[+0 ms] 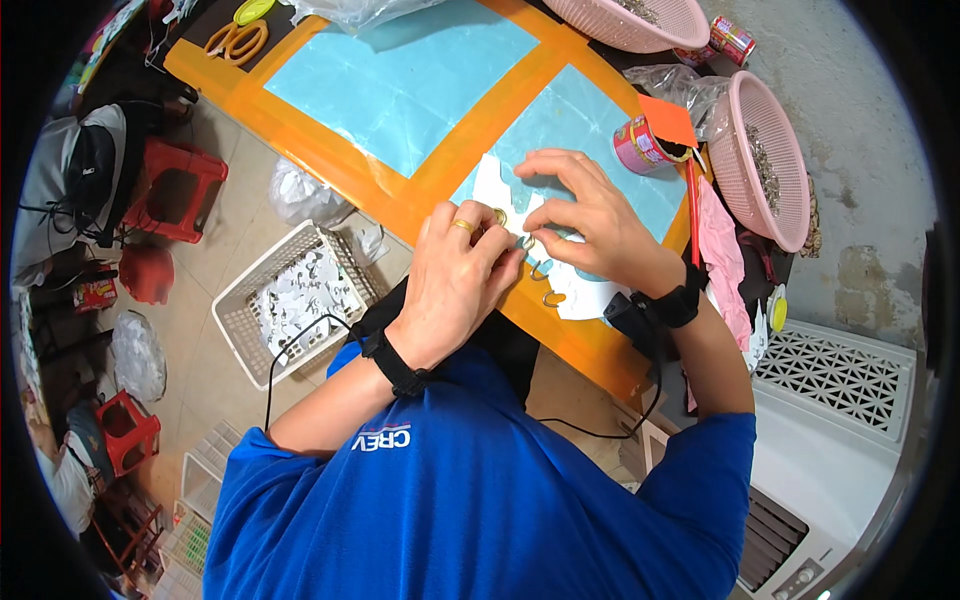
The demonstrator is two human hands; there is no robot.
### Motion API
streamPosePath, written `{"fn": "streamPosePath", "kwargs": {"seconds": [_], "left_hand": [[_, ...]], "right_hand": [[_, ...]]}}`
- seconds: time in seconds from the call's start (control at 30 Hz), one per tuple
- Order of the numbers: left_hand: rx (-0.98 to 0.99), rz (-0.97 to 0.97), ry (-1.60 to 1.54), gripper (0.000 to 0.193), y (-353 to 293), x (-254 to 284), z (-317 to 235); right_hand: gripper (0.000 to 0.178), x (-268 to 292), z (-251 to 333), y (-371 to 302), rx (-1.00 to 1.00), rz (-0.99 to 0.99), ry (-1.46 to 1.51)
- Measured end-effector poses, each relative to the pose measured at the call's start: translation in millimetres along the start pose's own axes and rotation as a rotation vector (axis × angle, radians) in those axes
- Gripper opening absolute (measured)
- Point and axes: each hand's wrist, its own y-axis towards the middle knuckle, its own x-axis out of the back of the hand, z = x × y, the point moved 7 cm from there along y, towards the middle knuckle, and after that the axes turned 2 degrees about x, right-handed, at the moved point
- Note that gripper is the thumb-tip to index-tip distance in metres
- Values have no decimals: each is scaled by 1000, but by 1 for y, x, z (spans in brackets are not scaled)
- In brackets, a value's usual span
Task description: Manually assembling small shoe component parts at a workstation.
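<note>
My left hand (462,262), wearing a gold ring, is closed in a pinch over the white cut card pieces (582,297); what lies between its fingertips is hidden. Just right of it, the thumb and forefinger of my right hand (590,215) close on a small metal ring (529,241), the other fingers lifted and curved. The two hands' fingertips nearly meet. More metal rings (551,299) sit along the card's near side. Under the card, a blue sheet (625,195) is edged by the orange table cover (590,345).
A printed can (637,148) with an orange card stands beyond my right hand. Pink baskets (740,105) of small metal pieces are at the right. Scissors (237,42) lie far left. A white crate (237,290) of cut pieces stands on the floor left. Cables hang from both wrists.
</note>
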Motion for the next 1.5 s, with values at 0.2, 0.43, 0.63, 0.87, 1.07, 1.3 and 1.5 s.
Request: {"fn": "streamPosePath", "kwargs": {"seconds": [0.2,0.43,0.63,0.87,1.07,1.3,1.5], "left_hand": [[-9,-14,-47,19,0,-1,3],[-2,-20,-55,18,0,-1,3],[-7,-38,-56,20,0,1,2],[-7,-29,-44,18,-2,1,4],[-3,-19,-55,19,-1,0,3],[-2,-30,-55,19,-1,-1,3],[-6,-27,-57,19,-1,-1,4]], "right_hand": [[19,13,16,8,-49,-50,33],[23,-1,26,9,132,62,-79],[16,-3,34,13,209,68,-181],[16,-14,38,14,319,119,-330],[22,-10,19,3,191,64,-202],[17,-8,18,2,170,92,-138],[12,-4,26,12,176,169,-157]]}}
